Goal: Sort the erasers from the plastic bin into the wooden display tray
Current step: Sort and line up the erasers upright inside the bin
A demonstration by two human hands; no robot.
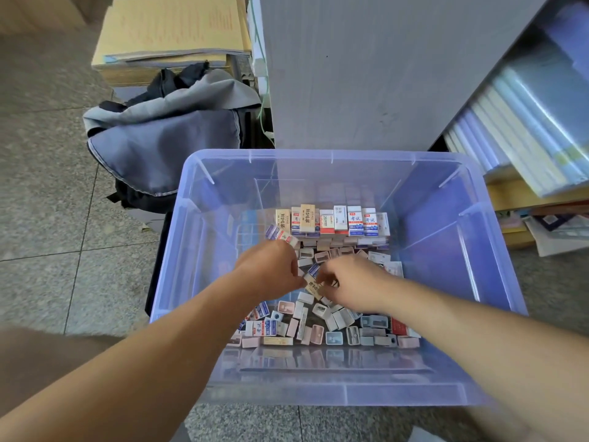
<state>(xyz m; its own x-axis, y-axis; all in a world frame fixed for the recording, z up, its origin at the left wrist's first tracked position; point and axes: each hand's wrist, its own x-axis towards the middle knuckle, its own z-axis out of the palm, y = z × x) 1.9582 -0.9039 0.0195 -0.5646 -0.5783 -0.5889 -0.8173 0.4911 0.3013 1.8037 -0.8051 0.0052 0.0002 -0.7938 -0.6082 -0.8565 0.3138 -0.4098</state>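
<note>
Erasers point(298, 325): tiny, light, stiff blocks in slick sleeves, loose in the plastic bin point(331, 154) under both hands, left hand point(271, 269) gripping a couple, right hand point(350, 282) pinching one between them, probably easiest grabbed by the long sides.

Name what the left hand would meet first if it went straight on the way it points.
The left hand would probably meet the upright row of white boxed erasers first; depth is unclear.

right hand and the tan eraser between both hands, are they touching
Touching. The head view shows the right hand pinching the tan eraser with its fingers, with no gap visible.
</note>
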